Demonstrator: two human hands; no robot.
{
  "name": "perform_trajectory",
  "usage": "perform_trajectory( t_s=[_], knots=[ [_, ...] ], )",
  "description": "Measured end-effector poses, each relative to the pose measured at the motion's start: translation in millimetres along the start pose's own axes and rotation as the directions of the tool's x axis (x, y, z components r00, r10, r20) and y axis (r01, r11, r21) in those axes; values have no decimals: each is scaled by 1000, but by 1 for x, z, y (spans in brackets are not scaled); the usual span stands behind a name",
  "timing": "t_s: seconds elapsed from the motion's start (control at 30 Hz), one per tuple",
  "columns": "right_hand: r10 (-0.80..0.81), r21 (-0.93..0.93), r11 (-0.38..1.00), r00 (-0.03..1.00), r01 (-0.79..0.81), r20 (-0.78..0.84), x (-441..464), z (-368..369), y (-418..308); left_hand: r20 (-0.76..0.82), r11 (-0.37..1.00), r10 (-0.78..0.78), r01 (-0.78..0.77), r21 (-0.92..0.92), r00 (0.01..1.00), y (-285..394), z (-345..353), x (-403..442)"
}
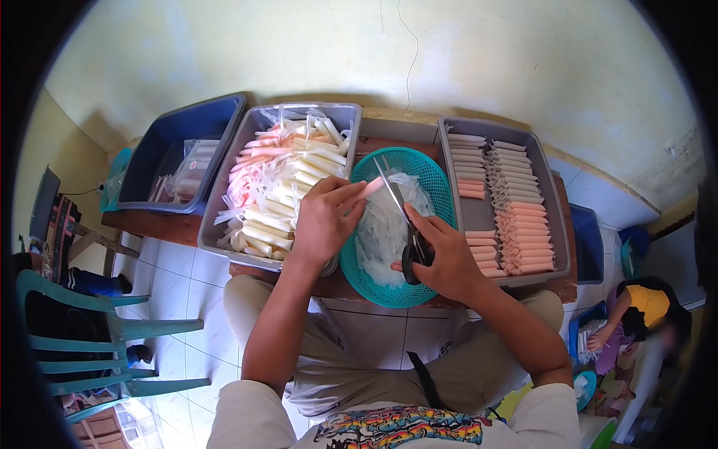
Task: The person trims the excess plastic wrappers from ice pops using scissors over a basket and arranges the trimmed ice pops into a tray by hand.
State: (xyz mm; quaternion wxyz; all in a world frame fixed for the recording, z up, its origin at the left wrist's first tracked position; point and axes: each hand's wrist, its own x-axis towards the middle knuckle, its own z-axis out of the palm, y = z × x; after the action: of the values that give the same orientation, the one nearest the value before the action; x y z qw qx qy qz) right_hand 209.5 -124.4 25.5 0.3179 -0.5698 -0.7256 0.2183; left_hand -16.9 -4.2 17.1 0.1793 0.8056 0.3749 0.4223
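Between the fingertips of my left hand [323, 218] is a pink filled plastic tube [371, 188], held over a turquoise mesh basket [347, 263]. My right hand [446, 256] grips black-handled scissors [396, 196]. Their blades are parted at the tube's far end; whether they touch it I cannot tell. Clear plastic scraps [381, 243] lie heaped in the basket. To the left, a grey tub [356, 114] is piled with pink and cream tubes [288, 179] with loose plastic ends. On the right, a grey tray [555, 191] holds similar tubes in stacked rows [526, 232].
A dark blue bin [140, 173] with packed tubes stands at the far left of the wooden table [161, 224]. Green plastic chairs [82, 346] are at lower left. A person [647, 303] at lower right reaches into a blue container [576, 337]. A wall [479, 60] rises behind.
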Motion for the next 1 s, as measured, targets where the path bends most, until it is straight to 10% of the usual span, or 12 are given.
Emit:
perform_trajectory(
  t_s=[1.0],
  knots=[
    [231,129,956,949,-262,216,1,-1,3,72,996,26,-32,79,997,3,1,-2]
  ],
)
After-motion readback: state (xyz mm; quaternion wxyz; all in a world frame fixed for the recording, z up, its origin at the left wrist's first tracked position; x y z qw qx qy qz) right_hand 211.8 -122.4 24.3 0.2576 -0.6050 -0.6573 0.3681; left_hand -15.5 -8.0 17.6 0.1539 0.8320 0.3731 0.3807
